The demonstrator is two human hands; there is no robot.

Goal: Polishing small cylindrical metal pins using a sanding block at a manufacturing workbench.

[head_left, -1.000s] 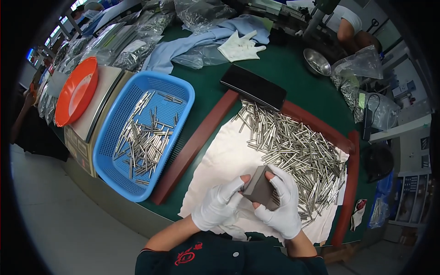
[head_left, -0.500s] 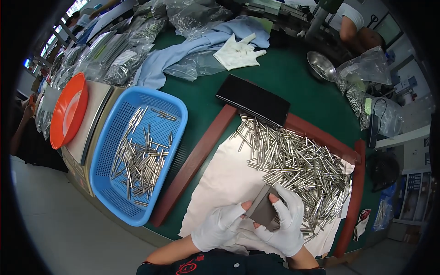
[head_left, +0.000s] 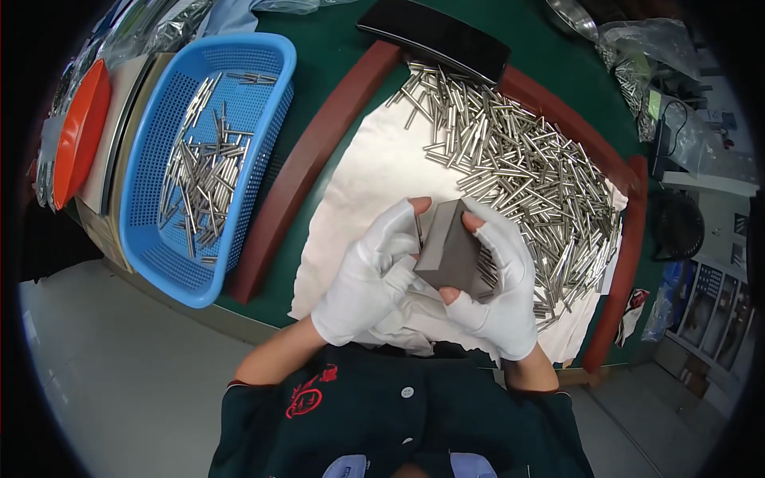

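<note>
My right hand [head_left: 504, 287], in a white glove with bare fingertips, grips a grey-brown rectangular block [head_left: 453, 248] from its right side. My left hand [head_left: 368, 275], gloved the same way, is closed at the block's left side. Between its fingertips shows a thin upright piece, which looks like a metal pin [head_left: 419, 229]. Part of the block's lower right side is hidden by my right fingers. A large heap of loose metal pins [head_left: 526, 175] lies on a pale cloth [head_left: 343, 207] just beyond and right of my hands.
Red-brown bars [head_left: 319, 159] frame the cloth on the green table [head_left: 319, 60]. A black phone-like slab [head_left: 434, 36] rests at the far bar. On the left stand a blue perforated basket [head_left: 271, 135] holding pins and a tilted orange bowl [head_left: 80, 139]. Bagged pins [head_left: 633, 84] lie far right.
The view has tipped down, so the table appears higher and more of my shirt shows. The block has turned upright in my right hand; my left fingers have shifted off its near edge.
</note>
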